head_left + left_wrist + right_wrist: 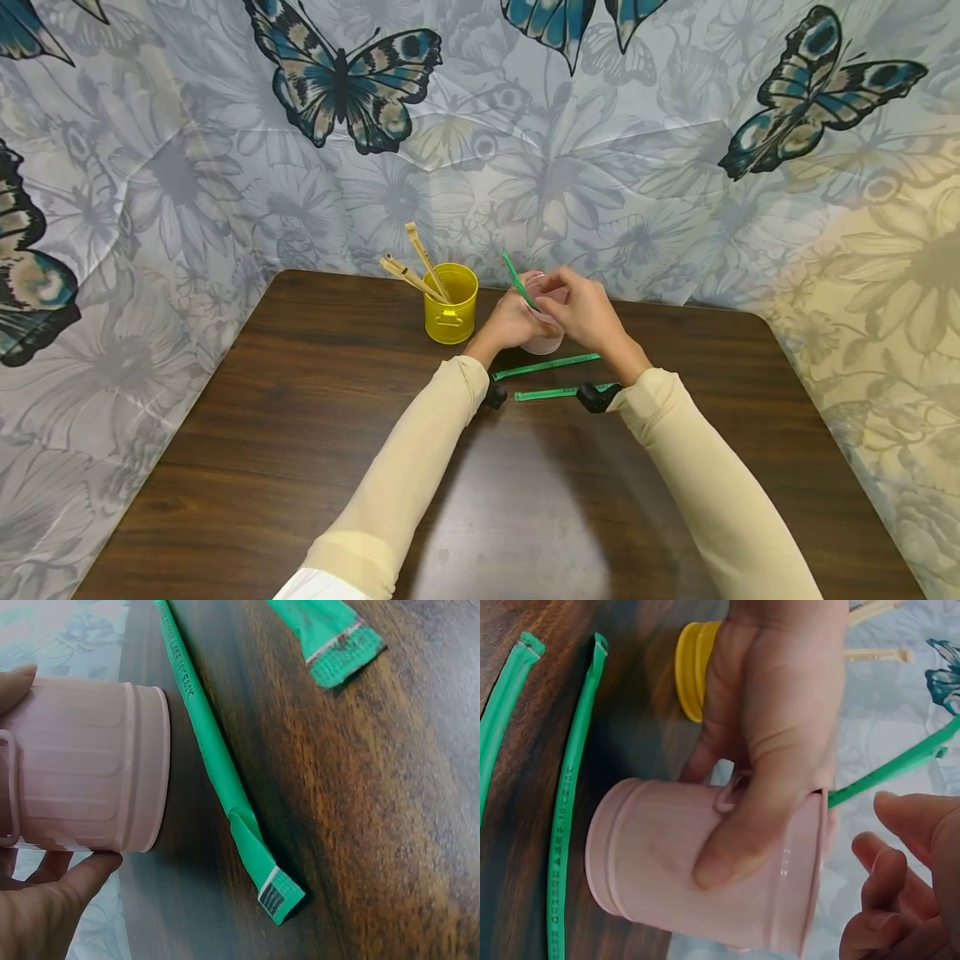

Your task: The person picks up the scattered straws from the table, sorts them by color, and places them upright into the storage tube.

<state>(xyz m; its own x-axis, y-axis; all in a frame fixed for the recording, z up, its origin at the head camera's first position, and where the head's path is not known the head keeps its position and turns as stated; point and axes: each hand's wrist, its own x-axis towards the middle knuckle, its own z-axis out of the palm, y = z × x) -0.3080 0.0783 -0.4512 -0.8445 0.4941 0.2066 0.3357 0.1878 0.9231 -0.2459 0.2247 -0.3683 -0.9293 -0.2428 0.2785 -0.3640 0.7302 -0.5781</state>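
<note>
1. We see the pink cup (546, 337) near the tabletop's (300, 433) far edge; a green packet (889, 772) leans inside.
2. The left hand (510, 321) clasps the cup; the right hand (581, 312) hovers with fingers loosely curled, empty.
3. Nudging the rim may tip the cup or eject the packet.
4. Two packets (546, 366) beside it could be swept off.

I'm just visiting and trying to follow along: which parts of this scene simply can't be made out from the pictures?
- Inside of the pink cup: hidden in every view by its wall and the left hand.
- Right hand's grip on the green packet: fingertips hidden in the head view, cut off in the right wrist view.
- Print on the lying green packet: too small.
</note>
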